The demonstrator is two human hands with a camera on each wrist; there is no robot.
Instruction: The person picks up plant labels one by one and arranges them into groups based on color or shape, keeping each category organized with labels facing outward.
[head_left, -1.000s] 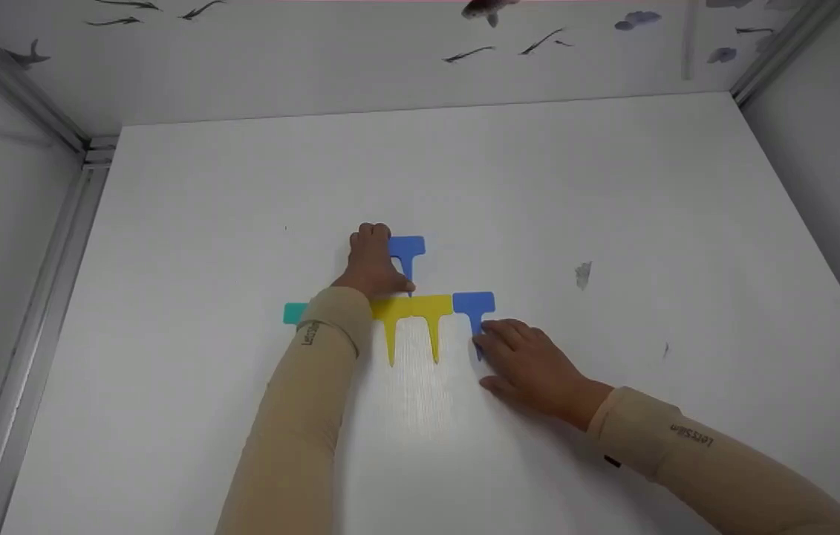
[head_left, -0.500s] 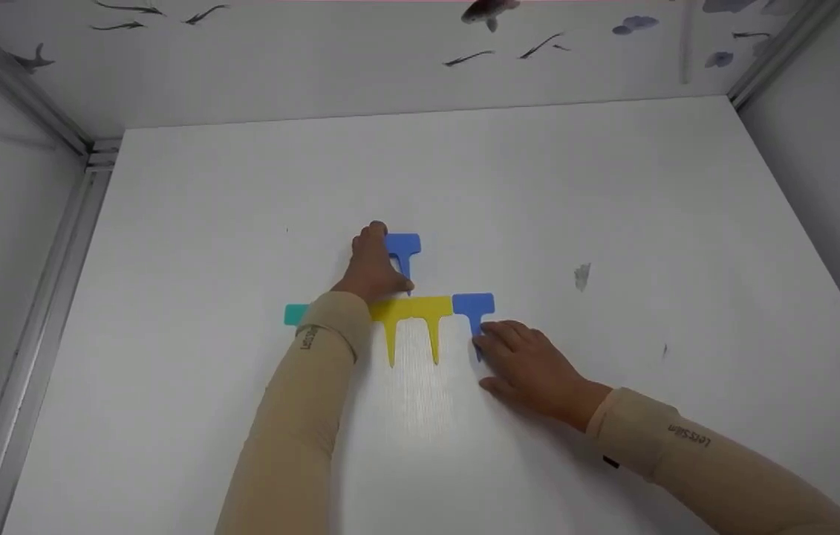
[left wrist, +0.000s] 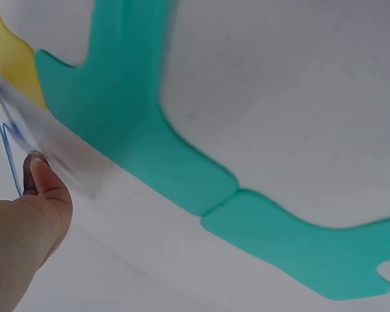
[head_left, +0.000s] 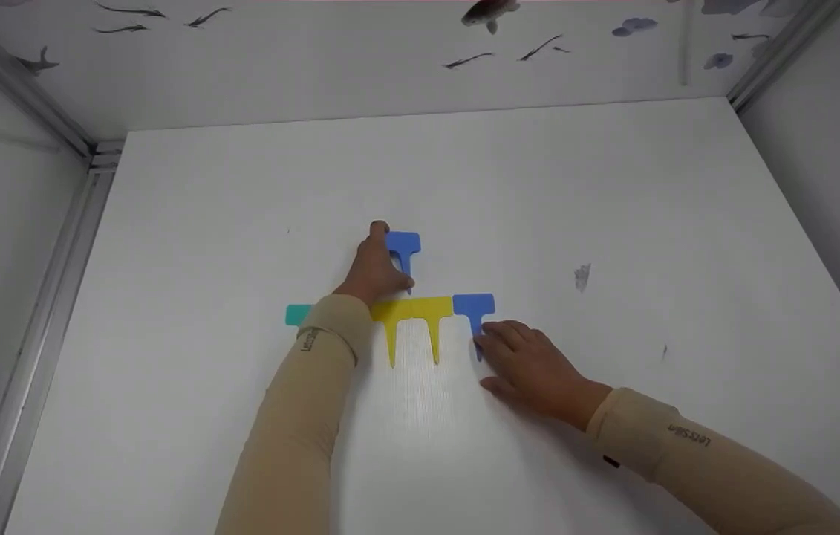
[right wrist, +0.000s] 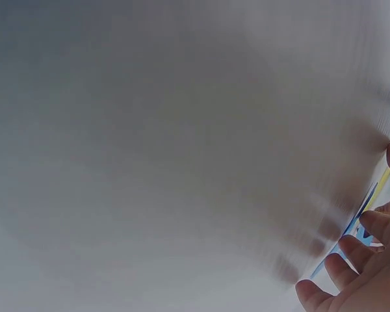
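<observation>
In the head view my left hand (head_left: 375, 267) holds a blue T-shaped plant label (head_left: 404, 242) between fingers and thumb, just beyond a row of similar labels. The thumb is by its pointed tip. Two yellow labels (head_left: 432, 306) sit side by side in the row, stems toward me. A teal label (head_left: 298, 315) shows at the left end, partly hidden by my left sleeve; in the left wrist view two teal labels (left wrist: 162, 169) touch end to end. My right hand (head_left: 531, 364) has its fingertips on the stem of another blue label (head_left: 474, 303) at the row's right end.
All labels are on a white tabletop (head_left: 613, 186). White panels printed with fish (head_left: 490, 13) stand behind and at both sides, with a metal frame post (head_left: 56, 245) along the left. A grey smudge (head_left: 582, 277) marks the table to the right.
My left hand has shifted the blue label slightly away and to the left, and its fingers have drawn closer together. The right hand and the row stay put.
</observation>
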